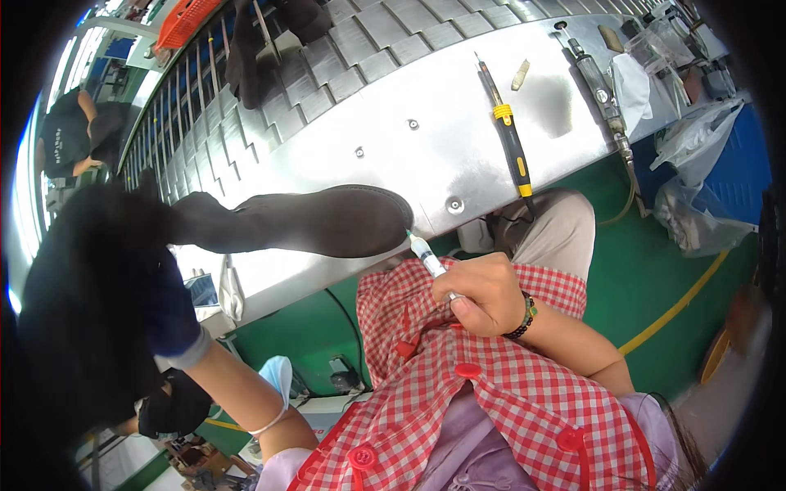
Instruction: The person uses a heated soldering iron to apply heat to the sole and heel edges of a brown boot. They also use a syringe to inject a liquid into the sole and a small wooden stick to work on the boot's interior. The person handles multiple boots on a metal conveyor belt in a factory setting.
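1. Gripping the syringe (pixel 427 256), my right hand (pixel 483 293) is closed about its rear end, thumb and fingers curled in.
2. The dark boot (pixel 327 221) stretches over the metal bench (pixel 385 176), toe to my right; I can't tell if it rests there or is held up.
3. The syringe's green tip sits right at the boot's toe edge; whether they touch, I can't tell.
4. My left forearm (pixel 229 389) comes up on the near, left side of the boot and goes into a dark mass (pixel 90 303). That hides my left hand, so I can't tell how its fingers stand.
5. Beyond the boot and to its right lies a black-and-yellow pen tool (pixel 512 147), with a small scrap (pixel 521 75) beside it.
6. Farther right of the boot is a metal tool (pixel 604 96) with a hose.
7. Past the boot's far side run conveyor slats (pixel 368 65), dark footwear (pixel 243 61) on them.
8. Nearer me than the boot, a phone (pixel 202 290) lies to its left.
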Available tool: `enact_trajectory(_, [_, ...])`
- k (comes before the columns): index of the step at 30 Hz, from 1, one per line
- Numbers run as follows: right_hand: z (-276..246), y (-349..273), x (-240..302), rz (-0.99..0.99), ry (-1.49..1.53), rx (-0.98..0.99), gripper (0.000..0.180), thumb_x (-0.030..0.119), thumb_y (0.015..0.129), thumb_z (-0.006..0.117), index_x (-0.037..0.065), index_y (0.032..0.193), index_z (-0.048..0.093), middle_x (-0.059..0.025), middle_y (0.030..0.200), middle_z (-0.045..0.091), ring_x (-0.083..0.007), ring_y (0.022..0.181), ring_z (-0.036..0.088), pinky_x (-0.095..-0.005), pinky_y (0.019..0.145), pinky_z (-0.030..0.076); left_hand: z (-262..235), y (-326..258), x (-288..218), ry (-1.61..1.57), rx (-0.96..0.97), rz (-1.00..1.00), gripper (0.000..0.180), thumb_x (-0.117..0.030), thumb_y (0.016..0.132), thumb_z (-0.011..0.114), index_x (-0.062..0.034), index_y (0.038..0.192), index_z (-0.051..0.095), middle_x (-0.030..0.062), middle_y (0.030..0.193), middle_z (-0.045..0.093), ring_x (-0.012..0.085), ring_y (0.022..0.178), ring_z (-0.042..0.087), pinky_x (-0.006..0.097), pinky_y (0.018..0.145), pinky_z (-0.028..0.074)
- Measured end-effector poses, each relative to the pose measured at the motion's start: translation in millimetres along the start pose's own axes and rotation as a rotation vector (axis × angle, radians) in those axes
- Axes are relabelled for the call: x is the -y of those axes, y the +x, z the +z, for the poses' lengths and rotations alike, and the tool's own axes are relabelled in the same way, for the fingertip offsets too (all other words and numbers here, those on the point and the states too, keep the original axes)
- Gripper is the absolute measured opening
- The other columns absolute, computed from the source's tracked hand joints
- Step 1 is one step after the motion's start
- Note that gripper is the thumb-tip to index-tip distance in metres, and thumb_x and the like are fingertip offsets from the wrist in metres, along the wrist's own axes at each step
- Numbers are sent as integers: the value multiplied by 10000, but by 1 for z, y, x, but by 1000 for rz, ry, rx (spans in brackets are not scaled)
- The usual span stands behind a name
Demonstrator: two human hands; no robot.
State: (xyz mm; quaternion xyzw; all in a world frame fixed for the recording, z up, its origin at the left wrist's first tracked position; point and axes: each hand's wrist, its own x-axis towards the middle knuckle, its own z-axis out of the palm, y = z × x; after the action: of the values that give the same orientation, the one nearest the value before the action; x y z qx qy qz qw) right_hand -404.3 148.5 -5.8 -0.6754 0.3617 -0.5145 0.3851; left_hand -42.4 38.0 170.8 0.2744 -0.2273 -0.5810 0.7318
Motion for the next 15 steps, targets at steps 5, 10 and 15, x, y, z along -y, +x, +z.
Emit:
enact_trajectory(5, [-3, 0, 0, 19, 22, -11, 263, 273, 927, 546, 73, 814, 673, -98, 668, 645, -282, 573, 642, -369, 533, 508, 19, -2, 43, 462, -305, 174, 433, -203, 1044, 400, 51, 1382, 493, 154, 1206, 604, 247, 1024, 593, 348, 866, 500])
enact_trajectory(10, [-7, 1, 1, 48, 74, -31, 280, 264, 943, 524, 61, 821, 672, -106, 698, 662, -285, 591, 649, -364, 554, 516, -40, 2, 53, 1408, 555, 123, 430, -163, 942, 517, 55, 1312, 529, 188, 1253, 635, 264, 1158, 617, 331, 1025, 470])
enact_trajectory(15, [-14, 2, 3, 87, 82, 14, 298, 260, 954, 507, 49, 825, 673, -107, 740, 682, -276, 618, 661, -356, 567, 522, -89, 24, 31, 1247, 441, 293, 636, -109, 956, 589, -29, 1519, 303, 137, 1448, 497, 250, 1300, 526, 381, 1140, 400])
